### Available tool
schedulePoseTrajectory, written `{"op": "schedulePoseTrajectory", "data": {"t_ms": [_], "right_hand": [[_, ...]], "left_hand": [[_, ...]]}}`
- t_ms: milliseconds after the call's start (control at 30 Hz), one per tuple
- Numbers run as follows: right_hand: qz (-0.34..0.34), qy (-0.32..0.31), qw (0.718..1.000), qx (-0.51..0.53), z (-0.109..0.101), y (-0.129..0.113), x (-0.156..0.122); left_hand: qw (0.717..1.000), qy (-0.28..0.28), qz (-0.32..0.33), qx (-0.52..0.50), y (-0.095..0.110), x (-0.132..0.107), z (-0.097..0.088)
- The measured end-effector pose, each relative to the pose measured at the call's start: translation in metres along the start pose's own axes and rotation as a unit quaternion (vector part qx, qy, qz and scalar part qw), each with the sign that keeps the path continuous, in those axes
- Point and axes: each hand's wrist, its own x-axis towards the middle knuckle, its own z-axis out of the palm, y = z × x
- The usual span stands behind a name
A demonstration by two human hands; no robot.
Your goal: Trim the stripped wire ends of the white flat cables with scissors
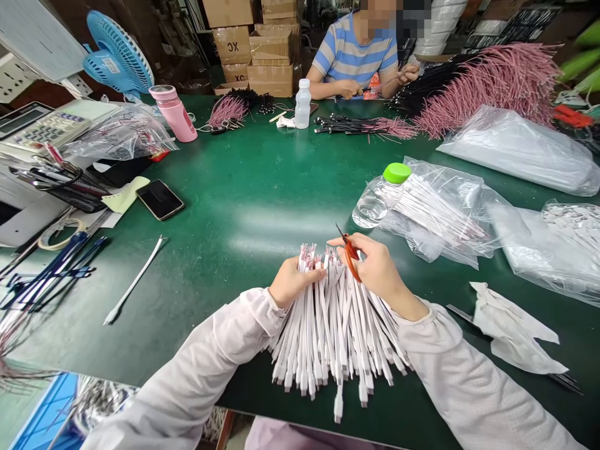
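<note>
Counter [210, 206] carries white cables [341, 319], fanned out between and below both hands. The left hand [293, 279] pinches the bunch, best held steady; the right hand [382, 269] curls around orange-handled scissors [349, 251], whose tips should stay clear of the fingers. Wire ends [308, 251] above the left thumb look too fine to count; the right hand partly hides the scissors' grip.

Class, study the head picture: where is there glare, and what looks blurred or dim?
Head view: pale glare streaks the green tabletop beyond the white cables; head view: the green shape at upper right looks blurred; head view: the area around the cardboard boxes is dim.
</note>
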Motion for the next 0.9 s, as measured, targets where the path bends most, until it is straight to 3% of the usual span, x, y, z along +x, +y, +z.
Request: {"op": "schedulePoseTrajectory", "data": {"t_ms": [133,200,300,433,567,667,800,900], "right_hand": [[0.101,-0.034,0.99,0.089,0.006,0.002,0.002],[0.12,-0.04,0.987,0.103,0.005,0.003,0.003],[0.117,-0.036,0.992,0.037,0.0,0.003,0.003],[0.073,0.015,0.995,-0.059,-0.002,0.0,0.001],[-0.008,-0.047,0.999,-0.011,0.0,-0.006,-0.002],[-0.029,-0.061,0.997,-0.026,0.001,-0.008,-0.004],[0.005,-0.026,1.0,0.012,0.003,-0.005,-0.005],[0.061,-0.039,0.996,0.049,0.008,-0.002,-0.004]], "left_hand": [[1.0,-0.002,0.017,0.021,0.0,-0.001,0.0],[1.0,-0.005,0.016,0.023,0.001,-0.001,0.0],[1.0,-0.011,0.007,0.01,0.002,-0.001,0.001],[1.0,-0.007,0.005,-0.012,0.003,-0.001,0.002],[1.0,-0.009,0.005,-0.026,0.003,0.0,0.002],[0.999,-0.005,-0.002,-0.041,0.003,-0.001,0.002],[0.998,-0.01,-0.007,-0.058,0.005,-0.002,0.004],[0.997,-0.016,-0.001,-0.07,0.007,-0.003,0.005]]}}
